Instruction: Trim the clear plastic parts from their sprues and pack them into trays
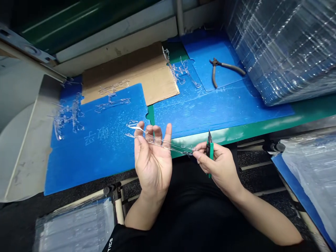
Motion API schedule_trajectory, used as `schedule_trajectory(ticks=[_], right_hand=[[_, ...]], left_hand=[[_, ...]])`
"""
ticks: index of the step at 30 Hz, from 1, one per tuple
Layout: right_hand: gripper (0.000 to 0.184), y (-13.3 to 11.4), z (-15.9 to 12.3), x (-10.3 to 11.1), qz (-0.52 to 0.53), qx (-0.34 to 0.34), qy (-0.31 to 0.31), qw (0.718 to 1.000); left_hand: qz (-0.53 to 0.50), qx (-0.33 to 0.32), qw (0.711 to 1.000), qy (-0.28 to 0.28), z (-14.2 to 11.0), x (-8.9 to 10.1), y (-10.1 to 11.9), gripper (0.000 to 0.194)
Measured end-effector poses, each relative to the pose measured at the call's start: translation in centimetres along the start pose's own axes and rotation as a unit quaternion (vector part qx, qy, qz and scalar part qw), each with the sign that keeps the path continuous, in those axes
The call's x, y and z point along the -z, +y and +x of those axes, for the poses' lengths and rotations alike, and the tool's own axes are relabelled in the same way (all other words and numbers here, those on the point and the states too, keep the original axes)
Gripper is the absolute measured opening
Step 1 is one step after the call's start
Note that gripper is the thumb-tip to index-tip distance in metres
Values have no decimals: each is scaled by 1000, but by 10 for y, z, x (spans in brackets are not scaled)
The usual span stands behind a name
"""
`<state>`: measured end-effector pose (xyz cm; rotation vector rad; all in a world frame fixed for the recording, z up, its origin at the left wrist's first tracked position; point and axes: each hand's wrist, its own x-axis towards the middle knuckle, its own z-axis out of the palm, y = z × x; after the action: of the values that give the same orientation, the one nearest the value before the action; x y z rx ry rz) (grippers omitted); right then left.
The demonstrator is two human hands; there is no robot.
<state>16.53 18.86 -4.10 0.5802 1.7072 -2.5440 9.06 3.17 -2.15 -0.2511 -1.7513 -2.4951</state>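
Note:
A long, thin clear plastic part [173, 145] stretches between my two hands, just above the front edge of the bench. My left hand [153, 159] is palm up, its thumb and index finger pinching the part's left end while the other fingers are raised. With thumb and fingertips, my right hand [219, 161] grips the part's right end. That same hand also keeps a green utility knife [210, 150] between its fingers, blade exposed and pointing up. Clear plastic sprues [69, 115] lie on the blue sheet [105, 150] to the left.
Grey-handled nippers [220, 68] rest on a blue sheet at the back right. Beside them rises a stack of clear plastic trays [286, 52]. A cardboard sheet [128, 70] lies at the back, with more sprues [183, 71] by it. Wrapped trays [78, 227] stand low at left.

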Motion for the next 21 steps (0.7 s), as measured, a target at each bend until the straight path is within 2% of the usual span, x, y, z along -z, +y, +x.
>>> schedule_trajectory(ticks=[2, 5, 6, 9, 11, 13, 16, 19, 21], right_hand=[[34, 1, -1, -2, 4, -2, 0, 1000], [28, 1, -2, -10, -70, 49, 9, 996], [26, 1, -2, -14, -104, 73, 11, 992], [21, 6, -5, -29, -181, 121, -12, 976], [19, 13, -10, -38, -222, 141, -45, 964], [13, 21, -14, -48, -268, 171, -80, 945], [8, 36, -14, -66, -317, 207, -135, 916], [9, 52, -11, -92, -350, 198, -244, 882], [12, 60, -10, -108, -363, 194, -315, 855]], left_hand=[[1, 8, 1000, -1, 1, 4, -1, 31], [32, 32, 999, 26, 1, 13, -2, 30], [53, 27, 997, 48, 0, 18, -2, 32], [125, -30, 982, 139, -6, 37, 3, 61], [159, -51, 970, 179, -16, 52, 8, 57], [184, -44, 960, 207, -29, 70, 16, 44], [214, -56, 941, 256, -54, 102, 29, 41], [251, -82, 917, 300, -84, 142, 50, 36], [290, -62, 896, 331, -109, 174, 73, 36]])
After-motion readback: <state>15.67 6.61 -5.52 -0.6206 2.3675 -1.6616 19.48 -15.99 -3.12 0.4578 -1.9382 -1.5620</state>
